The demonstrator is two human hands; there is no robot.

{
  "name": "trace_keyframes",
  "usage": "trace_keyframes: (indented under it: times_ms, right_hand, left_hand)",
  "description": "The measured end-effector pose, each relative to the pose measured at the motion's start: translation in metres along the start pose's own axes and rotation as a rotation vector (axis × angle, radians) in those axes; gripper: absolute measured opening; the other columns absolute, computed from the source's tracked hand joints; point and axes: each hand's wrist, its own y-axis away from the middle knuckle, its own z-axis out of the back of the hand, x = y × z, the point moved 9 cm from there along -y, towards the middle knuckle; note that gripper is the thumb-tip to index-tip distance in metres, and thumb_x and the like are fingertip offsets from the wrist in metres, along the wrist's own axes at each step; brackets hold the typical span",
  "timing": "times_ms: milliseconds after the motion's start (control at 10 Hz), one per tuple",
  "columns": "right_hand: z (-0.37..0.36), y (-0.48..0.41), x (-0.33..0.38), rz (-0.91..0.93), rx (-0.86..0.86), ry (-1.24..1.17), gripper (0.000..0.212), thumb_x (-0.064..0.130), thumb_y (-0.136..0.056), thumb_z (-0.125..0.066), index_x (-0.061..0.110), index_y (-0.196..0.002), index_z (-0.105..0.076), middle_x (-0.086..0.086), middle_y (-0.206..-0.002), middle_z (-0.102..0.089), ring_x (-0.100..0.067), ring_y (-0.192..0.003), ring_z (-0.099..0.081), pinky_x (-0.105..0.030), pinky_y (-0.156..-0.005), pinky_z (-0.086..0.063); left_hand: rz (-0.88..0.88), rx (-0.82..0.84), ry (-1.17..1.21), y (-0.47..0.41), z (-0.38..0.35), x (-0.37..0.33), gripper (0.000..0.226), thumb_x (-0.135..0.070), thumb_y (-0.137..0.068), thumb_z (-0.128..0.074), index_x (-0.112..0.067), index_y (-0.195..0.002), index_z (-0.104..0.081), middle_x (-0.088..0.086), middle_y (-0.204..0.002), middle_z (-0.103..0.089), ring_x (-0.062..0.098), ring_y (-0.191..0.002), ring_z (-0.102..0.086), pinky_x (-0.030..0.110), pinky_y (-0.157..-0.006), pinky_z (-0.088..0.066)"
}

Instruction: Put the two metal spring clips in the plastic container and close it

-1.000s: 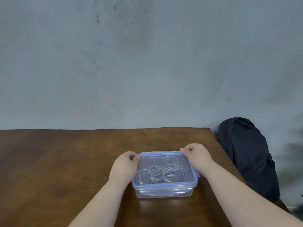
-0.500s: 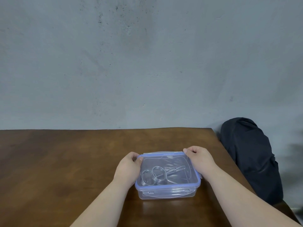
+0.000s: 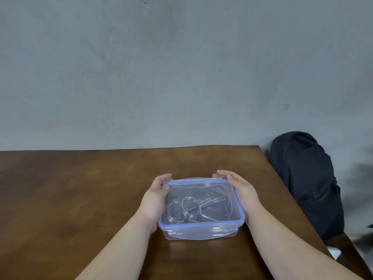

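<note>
A clear plastic container (image 3: 201, 233) with a blue-rimmed lid (image 3: 239, 217) stands on the brown table. The lid lies on top of it. Through the lid I see the two metal spring clips (image 3: 190, 208) lying inside, their wire loops side by side. My left hand (image 3: 154, 201) grips the container's left side, fingers curled over the far left corner. My right hand (image 3: 241, 189) holds the right side, fingers along the far edge of the lid. The front latch flap (image 3: 201, 232) is folded down against the front wall.
The wooden table (image 3: 80, 199) stretches left and back to a grey wall. Its right edge runs close past my right forearm. A black bag (image 3: 306, 184) leans beside the table at the right, off its surface.
Both hands have slid nearer along the container's sides, and the fingers now wrap its far corners. The container itself has stayed in place.
</note>
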Motion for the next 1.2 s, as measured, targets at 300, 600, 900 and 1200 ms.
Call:
trace_keyframes:
  times_ms: [300,600,900,1200]
  right_hand:
    - [-0.005,0.005,0.040,0.312,0.054,0.859,0.028,0.026,-0.109,-0.046,0.026,-0.120,-0.071,0.004,-0.130,-0.068,-0.008,-0.115,-0.062,-0.039,-0.106,-0.048]
    - [-0.053,0.053,0.027,0.180,0.676,1.849,0.135,0.081,-0.069,-0.069,0.028,-0.162,0.012,0.006,-0.172,0.017,-0.013,-0.154,0.024,-0.043,-0.126,0.009]
    - [-0.072,0.063,0.025,0.230,0.642,2.004,0.124,0.067,-0.070,-0.074,0.033,-0.161,0.004,-0.004,-0.159,-0.019,-0.029,-0.148,-0.013,-0.045,-0.122,-0.018]
    - [-0.062,0.072,0.021,0.245,0.611,1.887,0.131,0.074,-0.070,-0.071,0.033,-0.161,0.013,0.001,-0.171,0.023,-0.016,-0.151,0.032,-0.047,-0.123,0.017]
  left_hand:
    - [-0.382,0.219,-0.955,0.009,-0.021,-0.035,0.047,-0.020,-0.099,-0.053,-0.030,-0.143,-0.045,-0.008,-0.166,-0.012,0.010,-0.154,0.005,0.042,-0.126,-0.008]
    - [-0.285,0.622,-1.696,0.036,-0.050,-0.026,0.140,-0.074,-0.059,-0.076,-0.027,-0.160,0.009,-0.011,-0.167,0.023,0.009,-0.150,0.025,0.046,-0.127,-0.009]
    - [-0.359,0.597,-1.719,0.044,-0.061,-0.028,0.127,-0.068,-0.060,-0.071,-0.032,-0.159,-0.001,-0.003,-0.159,-0.010,0.020,-0.148,-0.007,0.046,-0.117,-0.036]
    - [-0.320,0.544,-1.621,0.052,-0.051,-0.027,0.139,-0.070,-0.064,-0.074,-0.019,-0.160,0.013,-0.008,-0.166,0.027,0.008,-0.149,0.028,0.042,-0.127,-0.012]
